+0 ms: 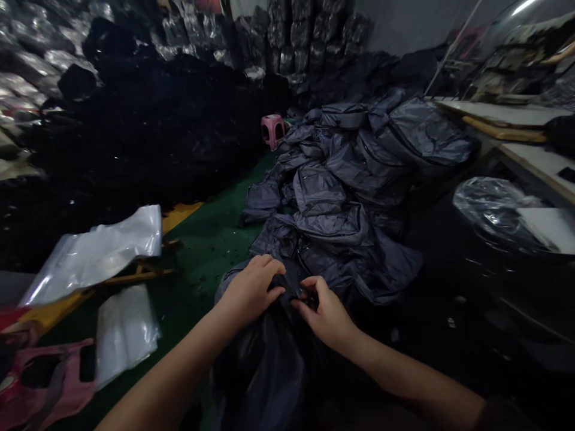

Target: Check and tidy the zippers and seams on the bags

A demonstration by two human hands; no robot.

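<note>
head cam, left hand (256, 287) kinda gripping a dark bag (274, 371), right hand (327, 314) pinching it, most of it bunched below the 2 grips, by the visible right edge of the green floor (206, 239), grey bags (321, 188) piled beyond

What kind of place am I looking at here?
Probably a bag workshop or packing area: dark fabric bags lie heaped on the green floor, translucent plastic sheets lie at the left, and shiny wrapped bundles are piled at the back.
</note>
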